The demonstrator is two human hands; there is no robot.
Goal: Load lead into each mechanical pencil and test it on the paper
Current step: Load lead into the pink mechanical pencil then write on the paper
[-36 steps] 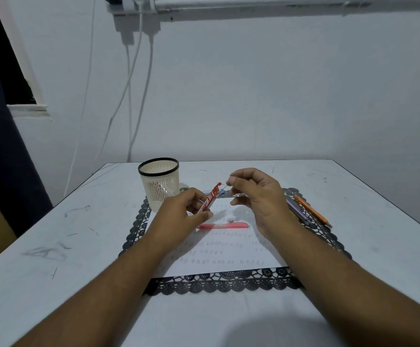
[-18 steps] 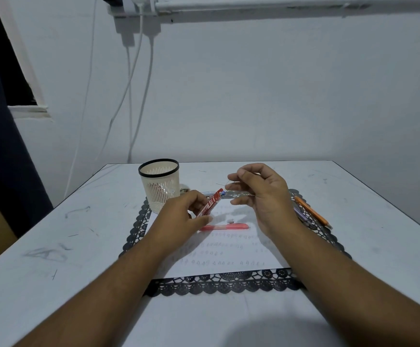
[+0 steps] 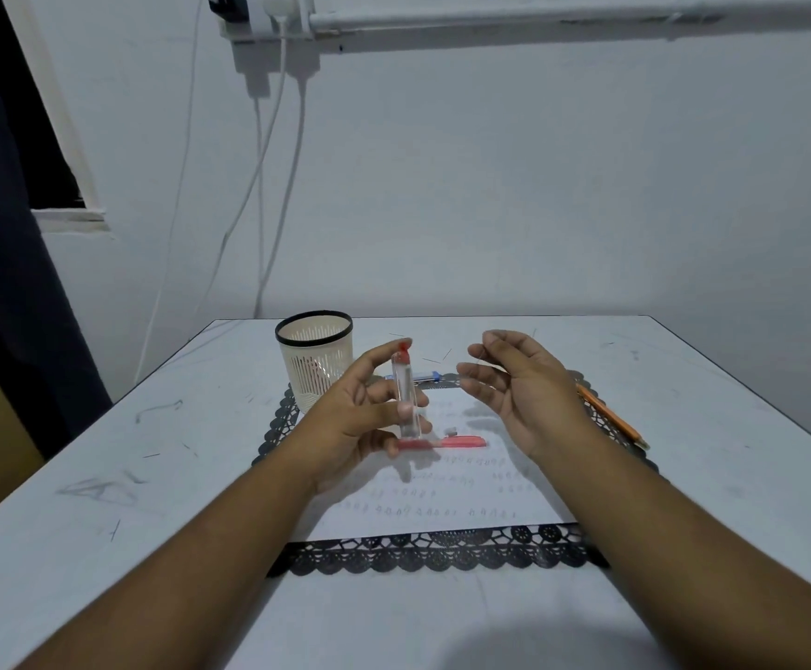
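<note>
So the left hand (image 3: 369,418) has its grip around a clear lead case (image 3: 406,398) with a red cap, held upright over the paper (image 3: 442,490), while the right hand (image 3: 514,384) at 3 o'clock pinches what looks like a thin lead, too fine to be sure. Pink mechanical pencil (image 3: 447,442) lies on the paper just below the case, orange pencil (image 3: 611,415) out at 3 o'clock on the black lace mat (image 3: 442,553), mesh cup (image 3: 315,357) at 10 o'clock on the counter (image 3: 104,500).
</note>
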